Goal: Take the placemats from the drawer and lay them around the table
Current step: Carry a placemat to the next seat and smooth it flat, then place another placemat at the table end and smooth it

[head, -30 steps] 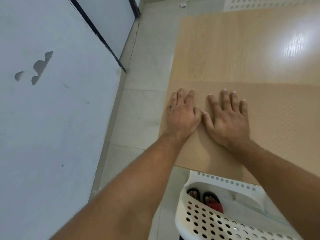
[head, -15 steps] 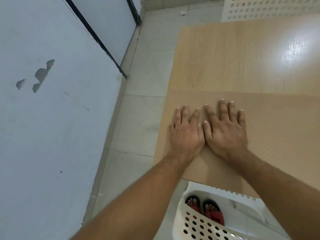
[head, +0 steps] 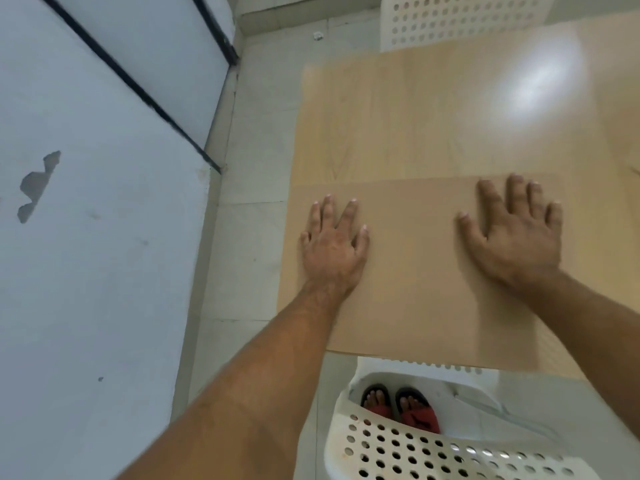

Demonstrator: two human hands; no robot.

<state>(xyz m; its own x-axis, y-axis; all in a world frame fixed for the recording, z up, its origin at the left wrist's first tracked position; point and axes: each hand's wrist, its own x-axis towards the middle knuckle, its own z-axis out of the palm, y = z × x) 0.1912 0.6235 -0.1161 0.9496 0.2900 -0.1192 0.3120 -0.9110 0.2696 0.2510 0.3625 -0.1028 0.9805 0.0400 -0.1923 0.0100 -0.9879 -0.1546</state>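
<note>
A tan placemat lies flat on the near left corner of the light wooden table. Its near edge lines up with the table's front edge. My left hand rests palm down on the mat's left part, fingers spread. My right hand lies palm down further right on the same mat, fingers apart. Neither hand holds anything. The drawer is out of view.
A white perforated plastic chair stands just below the table's front edge, with my feet in red sandals seen through it. Another white perforated chair is at the far side. A pale wall runs along the left, tiled floor between.
My hands were side by side near the mat's left edge. They have slid apart, the right hand moving far to the right across the mat. The view has shifted slightly.
</note>
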